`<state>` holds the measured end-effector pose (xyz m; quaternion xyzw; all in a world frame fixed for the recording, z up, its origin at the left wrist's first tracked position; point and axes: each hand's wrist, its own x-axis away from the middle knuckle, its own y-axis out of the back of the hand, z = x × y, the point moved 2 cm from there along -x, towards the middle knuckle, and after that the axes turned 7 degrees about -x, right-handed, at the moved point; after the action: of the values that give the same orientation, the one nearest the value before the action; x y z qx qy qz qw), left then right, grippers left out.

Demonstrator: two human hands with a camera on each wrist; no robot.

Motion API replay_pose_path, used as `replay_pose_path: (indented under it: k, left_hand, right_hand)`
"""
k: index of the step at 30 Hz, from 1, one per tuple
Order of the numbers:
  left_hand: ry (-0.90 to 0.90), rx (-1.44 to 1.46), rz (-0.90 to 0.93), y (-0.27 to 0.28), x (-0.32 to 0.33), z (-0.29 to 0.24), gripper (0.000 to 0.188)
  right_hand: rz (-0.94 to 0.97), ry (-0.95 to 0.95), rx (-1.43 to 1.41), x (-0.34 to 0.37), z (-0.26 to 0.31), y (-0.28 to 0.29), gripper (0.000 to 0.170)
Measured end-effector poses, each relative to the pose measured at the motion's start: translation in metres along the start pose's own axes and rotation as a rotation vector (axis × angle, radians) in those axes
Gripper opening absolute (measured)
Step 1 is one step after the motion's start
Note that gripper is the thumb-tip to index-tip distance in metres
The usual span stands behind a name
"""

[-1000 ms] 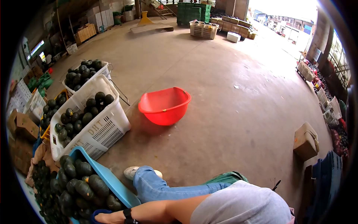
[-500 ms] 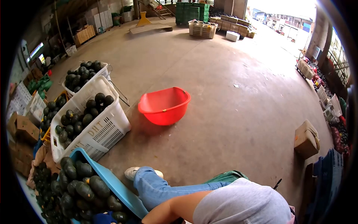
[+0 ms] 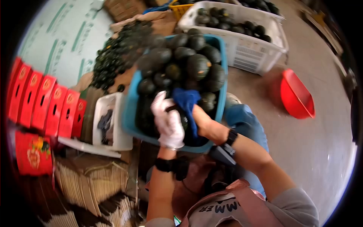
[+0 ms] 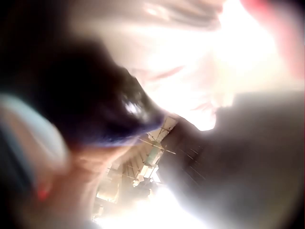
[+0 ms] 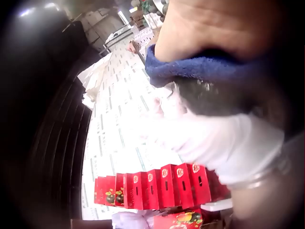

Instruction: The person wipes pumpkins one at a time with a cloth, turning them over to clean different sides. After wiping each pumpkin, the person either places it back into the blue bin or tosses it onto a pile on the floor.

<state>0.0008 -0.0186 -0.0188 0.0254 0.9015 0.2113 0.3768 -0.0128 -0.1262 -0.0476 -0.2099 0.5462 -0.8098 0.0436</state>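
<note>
Over the blue tub (image 3: 224,75) of dark green pumpkins (image 3: 198,67), my left hand (image 3: 168,123), in a white glove, holds one small dark pumpkin (image 5: 207,98). My bare right hand (image 3: 206,123) grips a blue cloth (image 3: 185,99) that lies against that pumpkin. In the right wrist view the gloved fingers cup the pumpkin from below, with the cloth (image 5: 190,69) across its upper side. The left wrist view is blurred and washed out; the pumpkin's shiny skin (image 4: 131,102) shows there beside the blue cloth.
Left of the tub stands a white bin (image 3: 97,132) with grey cloths, near a row of red boxes (image 3: 45,102). Small dark pumpkins (image 3: 121,53) lie heaped beyond. A white crate (image 3: 249,53) of pumpkins and a red basin (image 3: 297,96) stand to the right. Flattened cardboard (image 3: 90,185) is stacked lower left.
The head view has swung left and down from the open floor to the blue tub. Both hands, the cloth and the held pumpkin now show; earlier the right arm reached toward the tub at the lower edge.
</note>
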Motion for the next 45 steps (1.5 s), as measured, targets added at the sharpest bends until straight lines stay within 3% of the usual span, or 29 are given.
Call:
replay_pose_path:
  k: [1,2,3,5,7,8,9,11,14,16,17,19,21,24,25,27,29,31,33,34,35,37,39,41,42,43,45]
  left_hand:
    - [0.092,0.128,-0.026,-0.002,0.000,0.004,0.067]
    - [0.024,0.100,-0.060,0.001,-0.005,0.004,0.071]
    - [-0.043,0.080,-0.085,0.003,-0.008,0.002,0.075]
    - [-0.152,0.019,-0.118,0.003,-0.012,0.006,0.078]
    - [0.060,0.218,-0.219,0.008,-0.008,-0.006,0.080]
    - [0.429,0.497,-0.209,0.013,-0.009,-0.032,0.089]
    - [0.484,0.621,-0.140,0.007,0.003,-0.007,0.099]
    - [0.775,0.812,0.057,0.007,0.005,-0.013,0.100]
    - [0.699,0.886,0.121,0.013,0.006,-0.006,0.098]
    - [0.676,0.893,0.165,0.017,0.007,-0.005,0.100]
    - [0.676,0.895,0.161,0.021,0.005,-0.006,0.100]
    - [0.470,0.450,0.351,0.032,-0.001,-0.007,0.101]
    - [0.180,0.307,0.460,0.033,0.006,0.008,0.106]
    - [0.302,0.311,0.557,0.040,0.013,0.007,0.113]
    - [0.261,0.406,0.497,0.039,0.011,0.002,0.112]
    - [0.277,0.513,0.417,0.028,0.016,0.001,0.111]
    - [0.122,0.230,0.335,0.021,0.016,-0.011,0.109]
    - [0.023,0.075,0.186,0.015,0.024,-0.021,0.095]
    - [-0.013,0.029,0.055,0.004,0.037,-0.024,0.088]
    - [0.034,0.042,-0.114,-0.003,0.043,-0.030,0.082]
    - [0.083,0.096,-0.189,-0.007,0.049,-0.032,0.078]
    - [0.296,0.276,-0.160,-0.008,0.056,-0.021,0.079]
    - [0.882,0.713,-0.085,0.002,0.042,-0.016,0.081]
    - [1.232,0.836,-0.010,0.021,0.017,0.024,0.077]
    - [1.091,0.939,-0.032,0.035,-0.009,0.039,0.076]
    - [0.949,1.036,-0.047,0.050,-0.038,0.056,0.077]
    - [1.100,0.792,-0.596,0.072,-0.068,0.126,0.066]
  right_hand:
    - [-0.117,0.183,0.119,0.010,-0.009,-0.010,0.033]
    - [-0.206,0.207,0.115,0.015,-0.011,-0.013,0.041]
    - [-0.172,0.154,0.163,0.014,-0.010,-0.009,0.039]
    - [-0.098,0.245,0.133,0.016,-0.003,-0.020,0.039]
    - [0.062,0.212,-0.117,-0.008,-0.003,0.004,0.036]
    - [0.171,0.187,-0.171,-0.011,0.004,0.000,0.038]
    - [0.275,0.160,-0.226,-0.013,0.009,-0.003,0.040]
    - [0.094,0.344,-0.148,-0.014,0.001,-0.002,0.043]
    - [0.046,0.360,-0.131,-0.006,-0.002,-0.006,0.044]
    - [-0.125,0.597,0.122,0.001,-0.001,-0.016,0.034]
    - [-0.125,0.596,0.125,0.001,0.001,-0.016,0.034]
    - [-0.031,0.820,0.822,0.004,0.013,-0.022,0.024]
    - [0.273,0.773,1.104,0.007,0.020,-0.031,0.021]
    - [0.464,0.321,1.070,0.005,0.028,-0.020,0.038]
    - [0.469,0.312,1.075,0.009,0.026,-0.020,0.038]
    - [0.124,0.305,0.649,0.016,0.021,-0.013,0.041]
    - [0.049,0.457,0.460,0.011,0.019,0.002,0.042]
    - [-0.052,0.493,0.312,-0.001,0.018,0.026,0.039]
    - [-0.287,0.284,-0.087,-0.001,0.019,0.038,0.036]
    - [-0.064,0.252,-0.064,-0.003,0.021,0.029,0.039]
    - [-0.089,0.299,-0.047,0.002,0.015,0.016,0.037]
    - [-0.185,0.310,0.181,0.002,0.016,0.017,0.035]
    - [-0.332,0.196,0.215,0.006,0.014,0.028,0.035]
    - [-0.241,0.135,0.142,0.012,0.016,0.012,0.039]
    - [-0.084,0.142,0.135,0.011,0.020,0.014,0.049]
    - [-0.085,0.141,0.125,0.012,0.024,0.007,0.049]
    - [0.083,0.157,-0.089,0.021,0.028,-0.018,0.051]
